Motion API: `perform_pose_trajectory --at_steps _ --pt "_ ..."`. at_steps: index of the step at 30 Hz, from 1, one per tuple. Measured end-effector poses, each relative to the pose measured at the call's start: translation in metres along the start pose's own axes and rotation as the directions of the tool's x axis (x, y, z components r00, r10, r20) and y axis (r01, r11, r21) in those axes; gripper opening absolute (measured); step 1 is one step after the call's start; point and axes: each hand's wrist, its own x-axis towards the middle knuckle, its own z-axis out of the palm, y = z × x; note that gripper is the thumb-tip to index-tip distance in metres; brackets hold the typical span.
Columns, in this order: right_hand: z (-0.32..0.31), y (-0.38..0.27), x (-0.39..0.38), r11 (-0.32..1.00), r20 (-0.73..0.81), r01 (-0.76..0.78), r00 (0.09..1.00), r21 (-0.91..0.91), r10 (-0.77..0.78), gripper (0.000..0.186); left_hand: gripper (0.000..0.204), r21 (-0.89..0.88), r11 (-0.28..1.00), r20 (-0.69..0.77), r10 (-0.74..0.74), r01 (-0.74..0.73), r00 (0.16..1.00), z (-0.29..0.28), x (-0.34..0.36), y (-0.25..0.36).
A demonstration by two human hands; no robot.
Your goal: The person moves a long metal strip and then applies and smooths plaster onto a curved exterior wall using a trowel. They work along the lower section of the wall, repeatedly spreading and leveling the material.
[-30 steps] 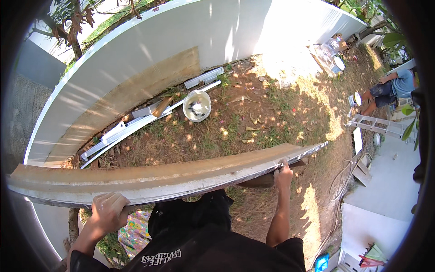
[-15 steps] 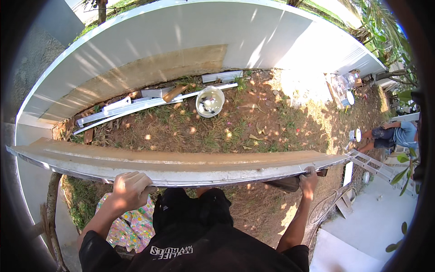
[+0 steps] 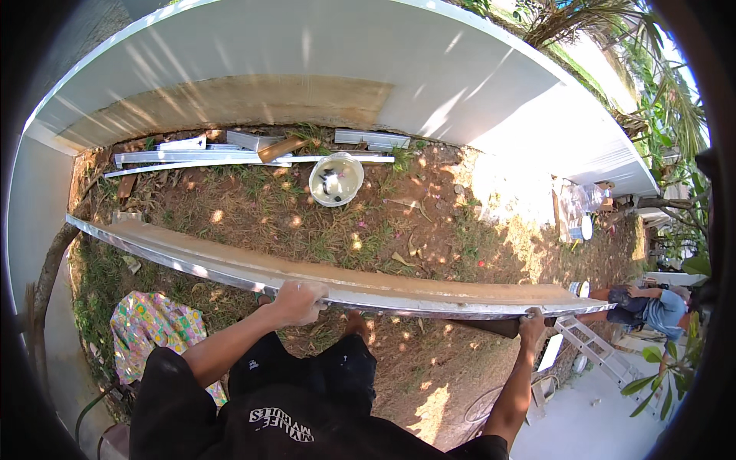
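Observation:
A long board (image 3: 406, 285) with a tan upper face and a pale, metal-looking front edge spans the head view, held out before me over the yard. My left hand (image 3: 299, 301) grips its near edge at the middle. My right hand (image 3: 531, 323) grips the same edge toward the right end. A dark brown piece (image 3: 491, 327) shows under the board beside my right hand; what it is, I cannot tell. A flowered cloth (image 3: 153, 333) lies on the ground below my left arm.
A white bucket (image 3: 335, 179) stands before white metal lengths (image 3: 184, 156) along the curved-looking wall (image 3: 268, 54). A branch (image 3: 55, 257) rises at the left. At right are a person (image 3: 661, 310), a ladder (image 3: 583, 344), buckets (image 3: 584, 226) and leafy plants (image 3: 652, 383).
The board's left end has moved up and right and now tilts down toward the right. My left hand has shifted right in the view, still gripping. The flowered cloth shows more fully.

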Motion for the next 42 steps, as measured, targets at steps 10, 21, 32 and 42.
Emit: perform_pose_trajectory --at_steps 10,21,32,42 --pt "0.103 0.140 0.064 0.959 -0.256 -0.032 0.961 0.281 0.107 0.074 0.026 -0.017 0.991 0.219 -0.122 0.129 0.968 0.156 0.167 0.073" --pt "0.219 0.143 -0.032 0.841 -0.089 -0.363 0.898 0.402 0.430 0.058 0.030 0.025 0.961 0.308 -0.268 0.274 0.913 0.225 0.293 0.046" --pt "0.221 0.060 0.023 0.726 0.012 -0.443 0.858 0.526 0.514 0.055 0.024 0.060 0.962 0.239 -0.274 0.268 0.932 0.288 0.338 -0.070" --pt "0.240 0.067 0.025 0.833 -0.052 -0.389 0.895 0.393 0.442 0.045 0.030 -0.154 0.909 0.104 -0.375 0.387 0.921 0.245 0.341 -0.103"
